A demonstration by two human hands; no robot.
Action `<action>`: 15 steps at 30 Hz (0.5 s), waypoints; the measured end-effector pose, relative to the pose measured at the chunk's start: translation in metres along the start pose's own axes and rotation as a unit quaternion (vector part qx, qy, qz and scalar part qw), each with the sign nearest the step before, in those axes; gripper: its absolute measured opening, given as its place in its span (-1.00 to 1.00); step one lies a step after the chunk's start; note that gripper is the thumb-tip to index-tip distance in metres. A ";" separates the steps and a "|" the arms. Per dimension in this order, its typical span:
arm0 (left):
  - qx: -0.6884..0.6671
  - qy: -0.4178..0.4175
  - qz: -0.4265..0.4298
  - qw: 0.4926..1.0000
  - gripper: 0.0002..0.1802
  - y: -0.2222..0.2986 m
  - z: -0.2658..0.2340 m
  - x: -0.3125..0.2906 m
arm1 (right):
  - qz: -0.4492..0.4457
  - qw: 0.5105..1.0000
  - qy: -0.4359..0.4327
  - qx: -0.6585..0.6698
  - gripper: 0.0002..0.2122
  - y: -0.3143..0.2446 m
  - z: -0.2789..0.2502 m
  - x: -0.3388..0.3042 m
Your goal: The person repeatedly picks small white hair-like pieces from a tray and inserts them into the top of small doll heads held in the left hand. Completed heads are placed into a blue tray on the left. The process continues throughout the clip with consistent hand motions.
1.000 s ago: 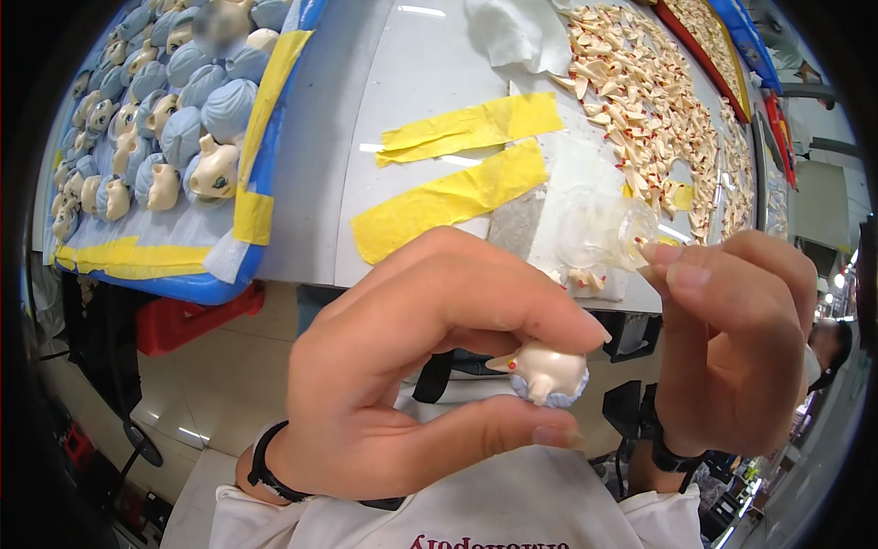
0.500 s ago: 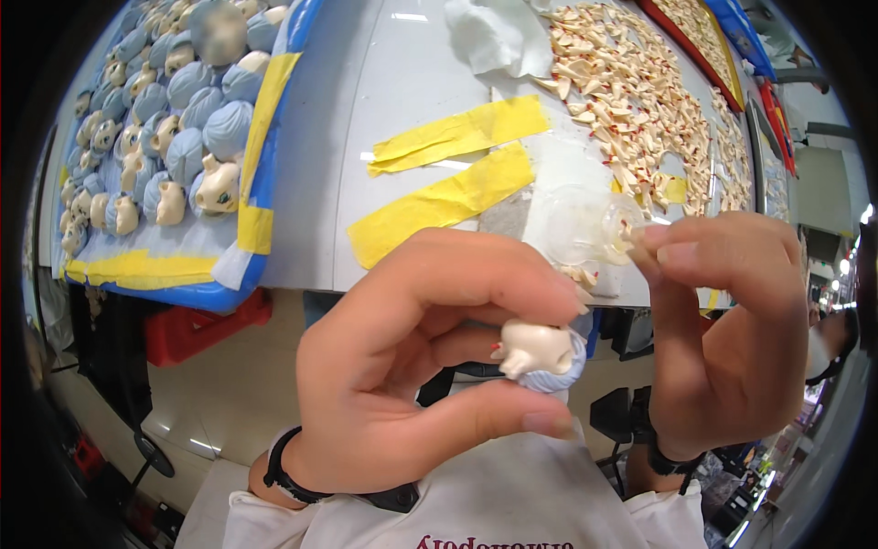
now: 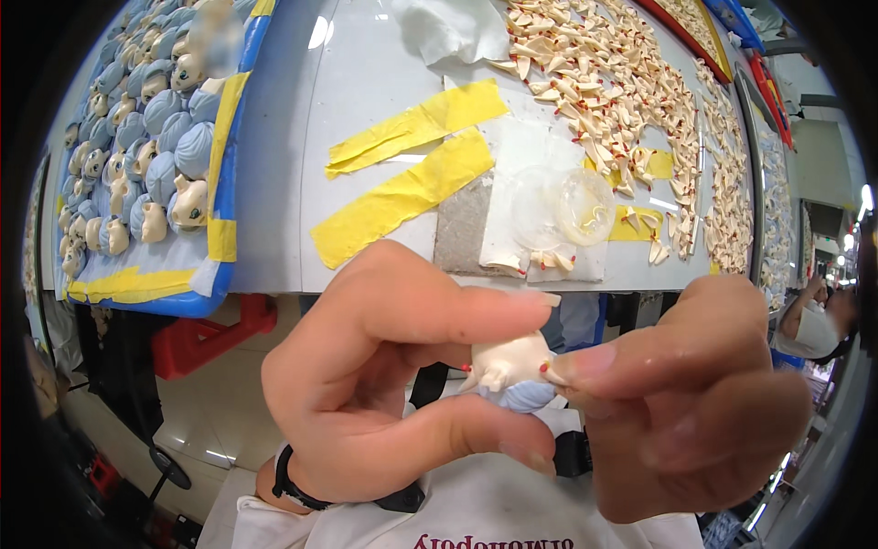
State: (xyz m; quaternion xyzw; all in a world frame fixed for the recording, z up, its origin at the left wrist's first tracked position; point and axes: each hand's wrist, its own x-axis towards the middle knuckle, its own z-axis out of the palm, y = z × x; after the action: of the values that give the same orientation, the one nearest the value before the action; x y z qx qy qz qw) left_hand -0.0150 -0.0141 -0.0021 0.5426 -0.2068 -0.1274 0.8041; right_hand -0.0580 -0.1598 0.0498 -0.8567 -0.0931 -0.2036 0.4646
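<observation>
A small doll head [image 3: 508,357] with pale blue hair is pinched between the thumb and fingers of my left hand [image 3: 366,366]. A pale pointed ear with a red dot sticks out from its left side. My right hand [image 3: 695,403] pinches a similar small ear piece [image 3: 552,373], mostly hidden by the fingers, against the head's right side. Whether that piece is seated cannot be seen. Just beyond the hands, a clear plastic dish [image 3: 585,209] rests on the table.
At the left, a blue tray [image 3: 197,300] edged with yellow tape holds many blue-haired doll heads [image 3: 194,149]. Loose ear pieces [image 3: 585,82] are heaped at the back right, some near the dish. Yellow tape strips [image 3: 402,197] and a crumpled white cloth [image 3: 448,29] lie on the table.
My right hand has come down and left from beside the dish, bringing an ear piece against the doll head. My left hand still holds the head, shifted slightly left.
</observation>
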 end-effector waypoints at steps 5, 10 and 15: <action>0.107 -0.033 0.035 0.993 -0.52 0.002 -0.003 0.000 | -0.101 0.992 -0.075 -0.027 -0.58 0.014 -0.015 0.009; 0.156 -0.046 0.072 0.984 -0.49 0.004 -0.001 0.005 | -0.092 0.984 -0.147 -0.043 -0.61 0.013 -0.033 0.014; 0.294 -0.031 0.203 0.933 -0.49 0.007 0.001 0.014 | 0.000 0.978 -0.204 0.033 -0.55 0.014 -0.051 0.018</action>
State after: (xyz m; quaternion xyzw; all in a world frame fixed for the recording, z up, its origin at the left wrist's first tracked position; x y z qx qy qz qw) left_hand -0.0029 -0.0181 0.0078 0.6972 -0.3654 0.0881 0.6104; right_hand -0.0506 -0.2108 0.0720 -0.8642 -0.1924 -0.0215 0.4644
